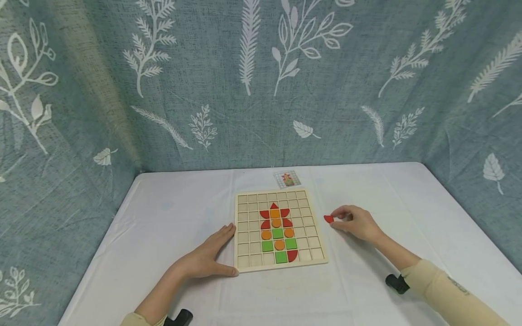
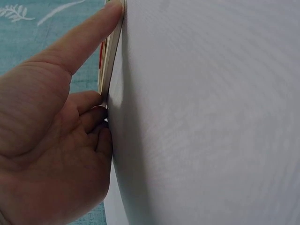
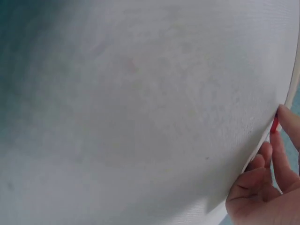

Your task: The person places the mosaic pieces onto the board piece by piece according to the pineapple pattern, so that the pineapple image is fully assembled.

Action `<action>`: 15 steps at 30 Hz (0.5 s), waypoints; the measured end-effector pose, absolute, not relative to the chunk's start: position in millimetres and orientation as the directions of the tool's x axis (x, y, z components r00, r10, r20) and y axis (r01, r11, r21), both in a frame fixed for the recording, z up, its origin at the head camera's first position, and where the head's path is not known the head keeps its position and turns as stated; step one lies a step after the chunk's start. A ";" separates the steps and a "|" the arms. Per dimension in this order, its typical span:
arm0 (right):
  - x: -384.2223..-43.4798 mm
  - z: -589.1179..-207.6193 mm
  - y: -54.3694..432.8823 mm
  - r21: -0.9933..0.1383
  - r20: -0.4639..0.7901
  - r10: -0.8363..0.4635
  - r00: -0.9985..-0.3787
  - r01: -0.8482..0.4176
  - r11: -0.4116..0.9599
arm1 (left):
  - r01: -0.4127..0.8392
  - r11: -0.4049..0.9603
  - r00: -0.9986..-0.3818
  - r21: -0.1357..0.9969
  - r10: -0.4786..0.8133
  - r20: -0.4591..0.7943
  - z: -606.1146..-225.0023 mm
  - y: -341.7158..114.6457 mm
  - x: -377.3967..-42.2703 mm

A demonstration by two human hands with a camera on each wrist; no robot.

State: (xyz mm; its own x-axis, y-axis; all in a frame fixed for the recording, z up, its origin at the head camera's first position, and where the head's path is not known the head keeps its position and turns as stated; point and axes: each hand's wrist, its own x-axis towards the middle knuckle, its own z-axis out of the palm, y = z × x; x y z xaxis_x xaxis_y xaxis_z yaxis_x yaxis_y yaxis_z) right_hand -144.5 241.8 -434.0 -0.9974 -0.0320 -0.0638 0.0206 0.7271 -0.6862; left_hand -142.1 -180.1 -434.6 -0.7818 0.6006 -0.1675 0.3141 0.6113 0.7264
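Observation:
A square wooden grid board [image 1: 250, 231] lies on the table with red, orange and green pieces set in its cells. The pieces form a figure: red ones at the top, orange discs and green squares [image 1: 267, 246] below, and a red quarter-round piece [image 1: 292, 256] at the lower right. Thumb and fingers of my left hand [image 1: 205, 256] are spread along the board's left edge, touching it. To the right of the board, my right hand [image 1: 356, 222] pinches a small red piece [image 1: 328, 219] between thumb and forefinger. In the right wrist view that red piece [image 3: 274, 123] shows edge-on between the fingertips.
Just behind the board lies a small picture card [image 1: 287, 179] with a grid and a coloured figure. A white cloth [image 1: 175, 203] covers the table. Patterned blue-green curtains [image 1: 228, 131] hang at the back and both sides.

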 end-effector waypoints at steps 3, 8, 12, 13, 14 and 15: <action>-144.1 -433.1 239.2 -0.692 -0.068 -0.021 -0.997 0.032 0.721 | 0.308 0.613 -0.780 0.728 0.601 -0.175 -433.0 -180.3 -141.8; -140.2 -427.7 221.4 -0.736 -0.112 -0.045 -0.993 0.053 0.675 | 0.301 0.614 -0.779 0.730 0.600 -0.183 -430.0 -180.5 -141.8; -134.4 -422.4 195.3 -0.777 -0.140 -0.128 -0.982 0.029 0.629 | 0.299 0.618 -0.782 0.727 0.596 -0.185 -428.8 -180.6 -142.6; -132.7 -421.4 188.5 -0.783 -0.143 -0.153 -0.978 0.018 0.621 | 0.297 0.620 -0.782 0.726 0.594 -0.187 -428.6 -180.6 -142.8; -131.1 -420.5 181.8 -0.790 -0.145 -0.180 -0.973 0.005 0.613 | 0.297 0.620 -0.782 0.726 0.595 -0.189 -428.6 -180.7 -143.1; -129.5 -419.8 175.4 -0.795 -0.143 -0.211 -0.967 -0.014 0.606 | 0.297 0.620 -0.780 0.726 0.596 -0.190 -428.5 -180.8 -143.3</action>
State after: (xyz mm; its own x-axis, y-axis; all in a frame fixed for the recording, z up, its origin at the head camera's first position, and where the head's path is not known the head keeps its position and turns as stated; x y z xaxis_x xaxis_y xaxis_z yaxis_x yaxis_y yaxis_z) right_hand -129.5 175.4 -419.8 -0.9669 -0.2110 -0.1432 -0.0143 0.6058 -0.7955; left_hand -143.3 -180.8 -428.5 -0.7802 0.5959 -0.1901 0.2967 0.6202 0.7262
